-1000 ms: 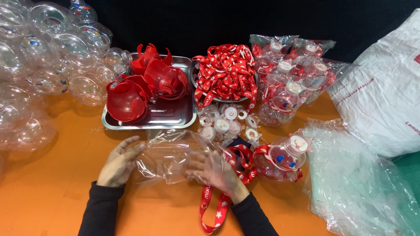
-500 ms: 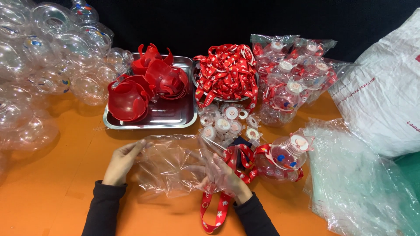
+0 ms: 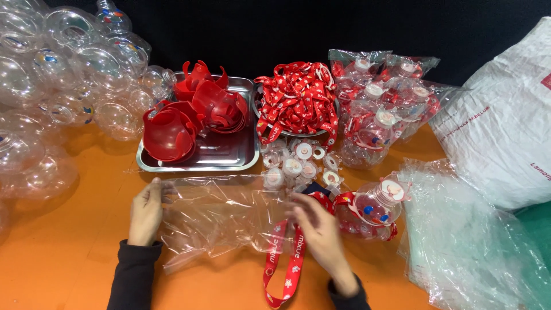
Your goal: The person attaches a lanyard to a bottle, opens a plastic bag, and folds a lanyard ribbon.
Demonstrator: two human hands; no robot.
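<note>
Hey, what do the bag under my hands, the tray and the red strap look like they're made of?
Bag: thin clear plastic film, glossy; it wrinkles and the orange table shows through.
Tray: probably stainless steel; silvery, with a mirror-like reflecting floor.
Strap: seemingly woven fabric ribbon, matte red with white print; it lies flat and limp.
The left hand and right hand rest on the bag.

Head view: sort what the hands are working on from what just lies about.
In hand: left hand, right hand, clear plastic bag.
Lying about: red lanyard, round bottle, steel tray, white caps.
</note>
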